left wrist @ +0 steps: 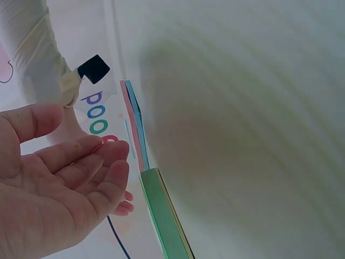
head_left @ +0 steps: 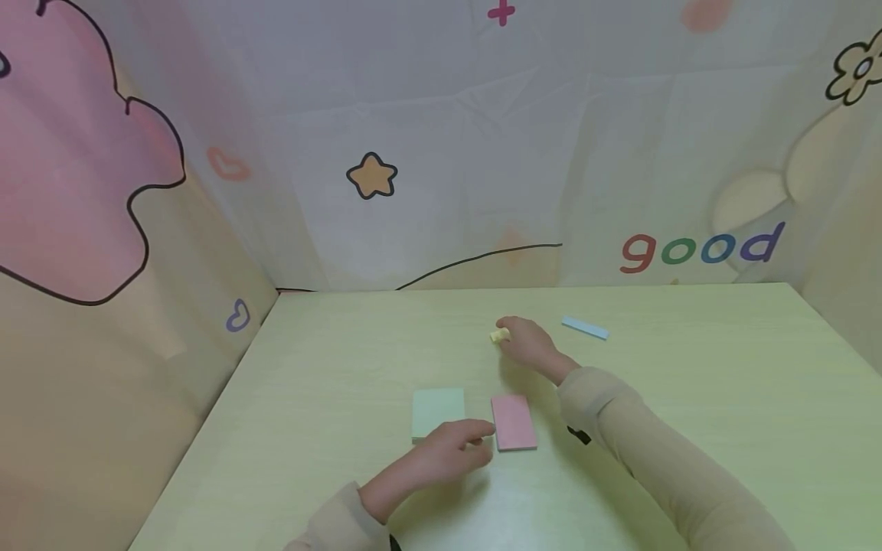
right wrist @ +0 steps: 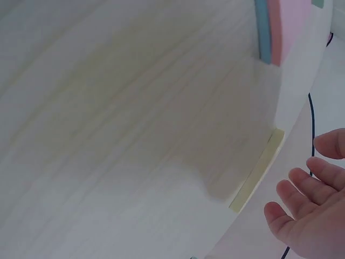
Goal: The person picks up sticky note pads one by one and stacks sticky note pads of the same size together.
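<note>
My right hand [head_left: 530, 343] is over a small yellow strip-shaped pad [head_left: 496, 336] and hides part of it in the head view. In the right wrist view the whole strip [right wrist: 257, 170] lies on the table, with the slightly bent fingers [right wrist: 294, 197] beside it and nothing between them. Nearer the front, my left hand [head_left: 451, 451] hovers with loosely bent fingers, holding nothing. It overlaps the lower corner of a square green pad [head_left: 438, 409], and its index fingertip reaches the left edge of a pink rectangular pad [head_left: 514, 423]. A blue layer shows under the pink one in both wrist views.
A light blue strip [head_left: 585, 328] lies at the back, right of my right hand. The pale wooden table [head_left: 331, 352] meets a printed cloth backdrop [head_left: 448, 191] at its far edge, and cloth also lines the left and right sides.
</note>
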The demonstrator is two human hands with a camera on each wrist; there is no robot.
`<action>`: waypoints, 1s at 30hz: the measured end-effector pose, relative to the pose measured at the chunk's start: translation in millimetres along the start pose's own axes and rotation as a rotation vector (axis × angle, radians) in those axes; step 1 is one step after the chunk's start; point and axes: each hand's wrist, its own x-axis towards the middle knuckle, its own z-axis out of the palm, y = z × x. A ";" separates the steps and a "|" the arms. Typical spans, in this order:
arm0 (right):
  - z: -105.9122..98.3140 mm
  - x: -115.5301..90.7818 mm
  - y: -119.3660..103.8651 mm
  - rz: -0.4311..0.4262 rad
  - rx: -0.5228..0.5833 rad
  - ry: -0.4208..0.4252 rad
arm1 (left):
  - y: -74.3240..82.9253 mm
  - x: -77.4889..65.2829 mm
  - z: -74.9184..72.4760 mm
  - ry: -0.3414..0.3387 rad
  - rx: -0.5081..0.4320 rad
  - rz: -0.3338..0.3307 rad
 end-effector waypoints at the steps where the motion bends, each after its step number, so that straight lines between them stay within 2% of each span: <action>1: 0.4 0.7 0.6 -0.005 -0.013 -0.005 | 0.7 0.2 0.3 -0.004 0.011 -0.001; 9: 2.7 2.1 2.0 -0.020 -0.079 -0.046 | 0.6 5.0 4.8 -0.041 0.110 0.015; 18: 5.0 5.1 3.2 -0.095 -0.223 -0.056 | 2.7 5.4 8.0 -0.071 0.199 0.061; 24: 8.7 10.7 7.5 -0.092 -0.279 -0.061 | 4.1 4.2 8.9 -0.075 0.248 0.066; 30: 10.1 12.2 5.9 -0.083 -0.291 -0.071 | 5.5 4.5 9.1 -0.088 0.272 0.054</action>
